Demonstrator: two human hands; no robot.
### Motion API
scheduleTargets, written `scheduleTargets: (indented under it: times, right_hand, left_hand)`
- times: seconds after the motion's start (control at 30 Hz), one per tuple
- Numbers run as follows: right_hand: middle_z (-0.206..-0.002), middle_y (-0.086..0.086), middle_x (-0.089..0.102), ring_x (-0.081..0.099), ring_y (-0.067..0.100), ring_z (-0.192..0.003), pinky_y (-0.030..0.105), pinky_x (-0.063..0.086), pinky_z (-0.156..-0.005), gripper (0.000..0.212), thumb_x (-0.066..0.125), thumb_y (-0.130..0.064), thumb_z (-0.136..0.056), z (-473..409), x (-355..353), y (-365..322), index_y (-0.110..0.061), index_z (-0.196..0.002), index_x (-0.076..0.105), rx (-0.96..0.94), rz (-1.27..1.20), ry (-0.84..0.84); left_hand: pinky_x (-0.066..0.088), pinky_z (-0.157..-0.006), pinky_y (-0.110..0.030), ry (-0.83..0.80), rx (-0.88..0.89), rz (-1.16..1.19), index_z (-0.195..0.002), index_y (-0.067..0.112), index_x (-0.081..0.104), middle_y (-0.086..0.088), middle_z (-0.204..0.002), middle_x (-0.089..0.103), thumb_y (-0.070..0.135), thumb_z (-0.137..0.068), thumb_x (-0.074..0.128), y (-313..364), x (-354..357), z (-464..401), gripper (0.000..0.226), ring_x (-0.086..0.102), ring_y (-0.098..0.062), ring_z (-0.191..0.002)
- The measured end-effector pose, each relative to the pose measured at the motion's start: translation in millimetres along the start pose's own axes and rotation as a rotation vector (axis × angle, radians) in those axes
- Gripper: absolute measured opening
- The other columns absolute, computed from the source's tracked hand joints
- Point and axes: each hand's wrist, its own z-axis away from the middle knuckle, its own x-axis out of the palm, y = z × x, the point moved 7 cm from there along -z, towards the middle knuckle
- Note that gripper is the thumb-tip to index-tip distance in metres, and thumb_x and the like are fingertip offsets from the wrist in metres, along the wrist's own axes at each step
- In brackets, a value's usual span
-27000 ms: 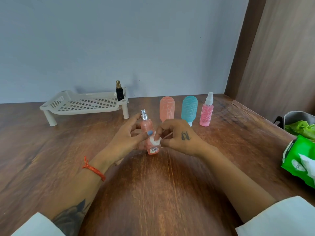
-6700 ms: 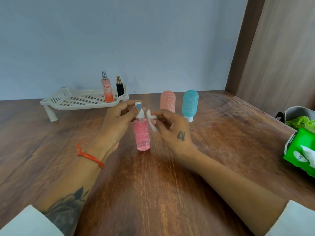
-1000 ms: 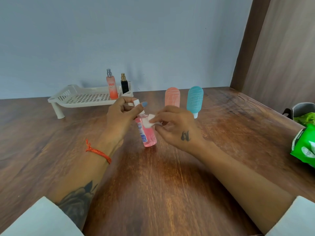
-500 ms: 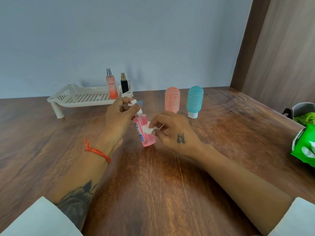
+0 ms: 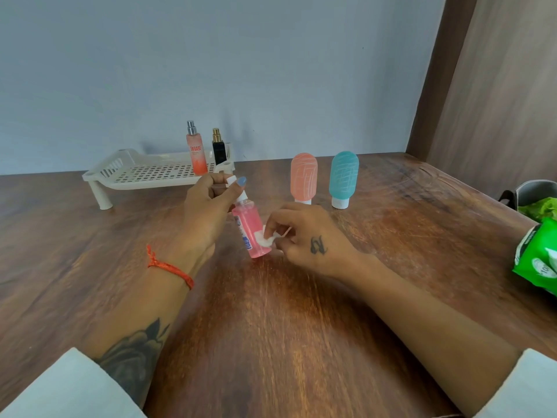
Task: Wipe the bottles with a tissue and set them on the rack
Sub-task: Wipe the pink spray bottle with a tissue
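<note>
My left hand [image 5: 208, 212] grips the white spray top of a pink bottle [image 5: 251, 229], which leans with its base on the wooden table. My right hand [image 5: 304, 236] pinches a small white tissue [image 5: 265, 239] and presses it against the bottle's lower side. Behind them stand a peach tube [image 5: 303, 176] and a teal tube [image 5: 343, 176], each on its white cap. The white slotted rack [image 5: 144, 176] at the back left carries an orange spray bottle [image 5: 196, 152] and a black bottle [image 5: 219, 147] at its right end.
A green pack of wipes [image 5: 536, 260] lies at the table's right edge. Behind it a grey bin [image 5: 533, 191] holds green waste. A blue wall closes the back and a wooden panel rises at the right.
My right hand has slid the tissue down the pink bottle from near its neck to its lower side. My left hand keeps its hold on the top, and the bottle stays tilted.
</note>
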Motion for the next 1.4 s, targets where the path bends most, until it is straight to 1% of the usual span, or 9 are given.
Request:
scheduleTargets:
  times: [0.17, 0.33, 0.53, 0.7, 0.77, 0.87, 1.1, 1.3, 1.4]
  right_hand:
    - [-0.093, -0.001, 0.065, 0.052, 0.004, -0.075, 0.018, 0.048, -0.067, 0.012, 0.068, -0.01, -0.078, 2.1, -9.3, -11.7, -0.014, -0.089, 0.069, -0.058, -0.015, 0.169]
    - [-0.101, 0.0, 0.059, 0.049, 0.007, -0.088, 0.016, 0.04, -0.071, 0.018, 0.069, -0.014, -0.077, 3.2, 7.7, -18.9, -0.02, -0.094, 0.073, -0.141, 0.047, -0.028]
    - [-0.099, -0.006, 0.061, 0.054, 0.007, -0.089, 0.027, 0.051, -0.076, 0.021, 0.069, -0.007, -0.074, 2.1, 7.9, -3.9, -0.019, -0.089, 0.075, -0.058, 0.068, -0.206]
    - [-0.092, 0.0, 0.066, 0.058, 0.009, -0.078, 0.028, 0.054, -0.069, 0.015, 0.071, -0.007, -0.076, 0.6, -14.3, -5.9, -0.014, -0.089, 0.073, -0.054, -0.031, 0.146]
    - [-0.094, 0.002, 0.066, 0.057, 0.008, -0.078, 0.024, 0.053, -0.068, 0.016, 0.071, -0.009, -0.077, 1.0, -12.1, -12.3, -0.013, -0.093, 0.072, -0.089, -0.042, 0.184]
    - [-0.102, 0.0, 0.063, 0.05, 0.003, -0.087, 0.013, 0.043, -0.075, 0.018, 0.069, -0.012, -0.08, 1.8, 0.9, -17.4, -0.016, -0.097, 0.072, -0.111, -0.003, 0.051]
    - [-0.094, -0.005, 0.065, 0.059, 0.009, -0.084, 0.028, 0.052, -0.071, 0.018, 0.07, -0.006, -0.072, 2.2, 4.5, -8.5, -0.016, -0.085, 0.075, -0.069, -0.025, -0.138]
    - [-0.087, 0.001, 0.067, 0.061, 0.011, -0.074, 0.027, 0.056, -0.066, 0.015, 0.071, -0.005, -0.075, 1.2, -20.5, -5.6, -0.012, -0.088, 0.072, -0.045, -0.078, 0.242]
    - [-0.091, -0.001, 0.066, 0.061, 0.01, -0.079, 0.027, 0.056, -0.073, 0.015, 0.07, -0.007, -0.078, -0.6, -14.7, 0.4, -0.013, -0.092, 0.07, 0.041, -0.119, 0.179]
  left_hand:
    - [0.05, -0.067, -0.022, 0.009, 0.015, -0.008, -0.111, 0.011, 0.059, 0.0, -0.084, 0.061, 0.024, -0.086, 0.066, 1.2, -0.7, 0.9, 0.029, 0.06, -0.01, -0.075]
    - [0.047, -0.063, -0.019, 0.003, 0.017, -0.024, -0.11, 0.013, 0.058, 0.003, -0.083, 0.061, 0.025, -0.086, 0.065, 1.9, 0.3, 0.7, 0.028, 0.059, -0.006, -0.072]
    - [0.048, -0.066, -0.02, -0.006, 0.013, -0.02, -0.113, 0.011, 0.058, 0.004, -0.083, 0.062, 0.024, -0.087, 0.064, 1.9, -0.4, 0.4, 0.03, 0.06, -0.006, -0.074]
    - [0.047, -0.065, -0.02, -0.012, 0.011, -0.015, -0.111, 0.012, 0.059, 0.002, -0.084, 0.063, 0.024, -0.086, 0.065, 2.3, 0.5, 0.9, 0.029, 0.06, -0.007, -0.075]
    - [0.049, -0.066, -0.022, -0.012, 0.009, -0.007, -0.11, 0.012, 0.059, 0.001, -0.085, 0.064, 0.024, -0.086, 0.065, 2.2, 0.7, 1.0, 0.028, 0.062, -0.009, -0.076]
    - [0.048, -0.066, -0.022, -0.01, 0.004, -0.013, -0.111, 0.012, 0.059, 0.0, -0.087, 0.064, 0.024, -0.087, 0.064, 1.6, 0.4, 0.4, 0.027, 0.061, -0.009, -0.077]
    - [0.047, -0.064, -0.019, -0.006, -0.021, -0.001, -0.112, 0.013, 0.059, -0.003, -0.091, 0.063, 0.023, -0.089, 0.062, -0.2, 0.5, 0.4, 0.026, 0.06, -0.009, -0.077]
    - [0.047, -0.065, -0.019, -0.016, -0.057, 0.057, -0.104, 0.017, 0.06, -0.004, -0.093, 0.062, 0.015, -0.092, 0.057, 0.9, 3.2, 3.5, 0.013, 0.06, -0.013, -0.081]
    - [0.049, -0.066, -0.018, -0.034, -0.057, 0.085, -0.099, 0.019, 0.06, -0.006, -0.095, 0.062, 0.012, -0.093, 0.056, 0.9, 6.2, 5.1, 0.01, 0.061, -0.016, -0.085]
